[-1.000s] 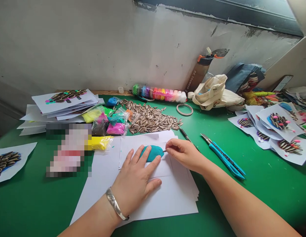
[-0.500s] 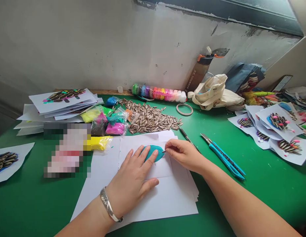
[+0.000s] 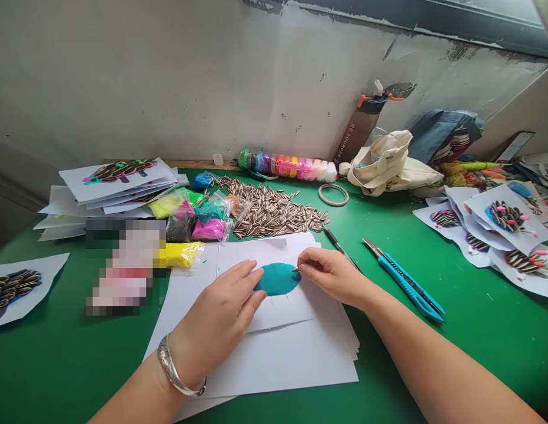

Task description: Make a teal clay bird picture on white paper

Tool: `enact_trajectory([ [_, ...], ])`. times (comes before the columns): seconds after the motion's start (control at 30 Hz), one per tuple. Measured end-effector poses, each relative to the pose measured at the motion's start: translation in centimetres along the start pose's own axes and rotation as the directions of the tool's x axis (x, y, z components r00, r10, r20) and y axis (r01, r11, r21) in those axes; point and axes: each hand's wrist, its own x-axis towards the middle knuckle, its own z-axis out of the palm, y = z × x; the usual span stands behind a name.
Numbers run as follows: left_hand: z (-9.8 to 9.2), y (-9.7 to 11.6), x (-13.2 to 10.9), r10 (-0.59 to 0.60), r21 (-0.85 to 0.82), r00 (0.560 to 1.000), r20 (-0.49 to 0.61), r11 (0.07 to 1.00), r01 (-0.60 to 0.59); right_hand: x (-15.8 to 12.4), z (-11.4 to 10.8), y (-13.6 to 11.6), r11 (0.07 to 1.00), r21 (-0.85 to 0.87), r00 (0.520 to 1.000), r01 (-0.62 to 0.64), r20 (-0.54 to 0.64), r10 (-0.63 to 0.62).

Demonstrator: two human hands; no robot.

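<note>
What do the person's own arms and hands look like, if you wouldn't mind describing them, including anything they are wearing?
Both forearms are bare, with no sleeves in view. The left hand and right hand wear no gloves, and no rings show. A broad, silver-coloured metal bangle circles the left wrist; the right wrist shows no jewellery.

Wall: I'm seeing soft, even daylight, no glare.
Left hand: it's throwing just a faint shadow onto the paper.
Green mat: I'm watching it bow toward the frame edges.
Pixelated patch: it's blocking detail; everything else is staying sharp.
</note>
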Motion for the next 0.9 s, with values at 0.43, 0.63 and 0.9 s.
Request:
enact_trajectory([
  [0.43,0.3,0.5,-0.2,0.031,0.092,0.947,0.321,0.994,-0.063,-0.3,0.5,-0.5,0.998,0.008,0.996,0.061,-0.064,-0.06],
  [0.63,0.7,0.8,-0.2,-0.013,0.088,0.93,0.368,0.996,-0.021,-0.2,0.5,-0.3,0.998,0.021,0.997,0.055,-0.056,-0.054],
  [0.9,0.7,1.5,-0.1,-0.034,0.115,0.935,0.352,0.993,-0.007,-0.1,0.4,-0.5,0.998,0.045,0.997,0.048,-0.055,-0.045],
])
